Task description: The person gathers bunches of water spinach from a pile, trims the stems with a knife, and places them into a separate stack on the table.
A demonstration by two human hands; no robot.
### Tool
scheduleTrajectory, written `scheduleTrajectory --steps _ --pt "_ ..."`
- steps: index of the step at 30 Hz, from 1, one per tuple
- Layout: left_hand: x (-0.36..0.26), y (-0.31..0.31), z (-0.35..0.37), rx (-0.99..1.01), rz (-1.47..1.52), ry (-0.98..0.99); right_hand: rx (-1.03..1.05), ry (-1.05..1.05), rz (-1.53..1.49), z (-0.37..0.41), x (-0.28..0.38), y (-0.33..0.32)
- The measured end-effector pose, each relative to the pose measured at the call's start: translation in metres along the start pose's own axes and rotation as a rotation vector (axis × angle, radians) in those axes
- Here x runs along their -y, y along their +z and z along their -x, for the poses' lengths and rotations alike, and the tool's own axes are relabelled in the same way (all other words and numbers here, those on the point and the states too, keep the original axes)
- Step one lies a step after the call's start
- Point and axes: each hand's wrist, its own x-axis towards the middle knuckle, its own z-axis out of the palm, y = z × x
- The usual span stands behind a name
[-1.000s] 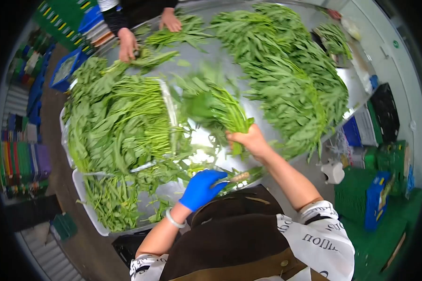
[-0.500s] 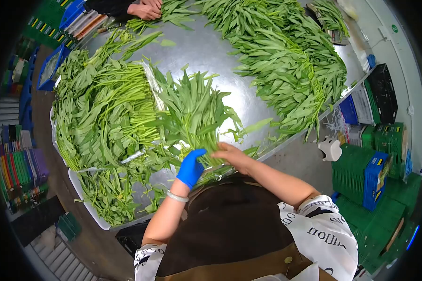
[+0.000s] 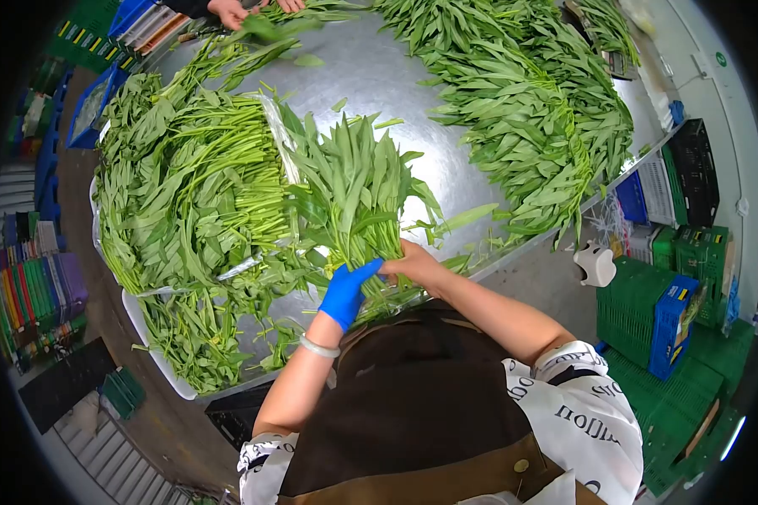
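A bunch of water spinach stands with its long leaves pointing away from me across the metal table. My left hand, in a blue glove, is closed around the stem end from the left. Bare and curled round the same stems from the right is my right hand. Palms and fingers partly hide the stem ends. Just left lies a big heap of loose water spinach, its cut stems facing right. Smaller loose stalks are strewn in front of that heap.
Bunched greens are laid in rows at the right of the metal table. A co-worker's hands handle greens at the far edge. Green crates and a blue crate are stacked at right; another blue crate stands left.
My right fingers have closed further round the stems, and the bunch looks tighter and more upright. The co-worker's hands have moved apart, with a blurred leafy stalk beside them.
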Motion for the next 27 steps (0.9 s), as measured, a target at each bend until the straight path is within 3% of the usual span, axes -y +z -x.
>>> scheduleTrajectory --steps 2,4,6,8,9,12,16,22,24,27 --pt "-0.013 0.006 0.008 -0.085 0.025 -0.028 -0.043 -0.044 0.061 -0.004 0.002 -0.008" --pt "-0.025 -0.007 0.012 -0.032 0.115 0.050 -0.101 -0.080 0.108 0.005 0.027 -0.020" --pt "-0.044 -0.017 0.026 -0.011 0.164 0.172 -0.161 -0.279 -0.046 0.028 0.056 -0.029" --pt "-0.057 -0.019 0.036 -0.059 0.333 0.221 0.077 -0.608 -0.288 0.045 0.077 -0.041" --pt "-0.061 -0.016 0.037 -0.077 0.415 0.247 0.196 -0.653 -0.402 0.047 0.085 -0.040" --pt "-0.065 -0.002 0.033 0.016 0.456 0.255 -0.218 -0.351 0.035 0.016 0.078 -0.046" --pt "-0.063 0.024 0.031 -0.042 0.392 0.280 -0.065 -0.355 -0.215 0.016 0.069 -0.021" --pt "-0.066 0.068 0.027 -0.228 0.097 0.392 -0.132 -0.296 -0.075 0.018 0.044 0.010" --pt "-0.061 0.065 0.017 -0.278 0.039 0.465 -0.181 -0.373 -0.033 0.018 0.041 0.018" --pt "-0.064 0.068 0.021 -0.343 0.041 0.419 -0.181 -0.385 -0.045 0.019 0.041 0.019"
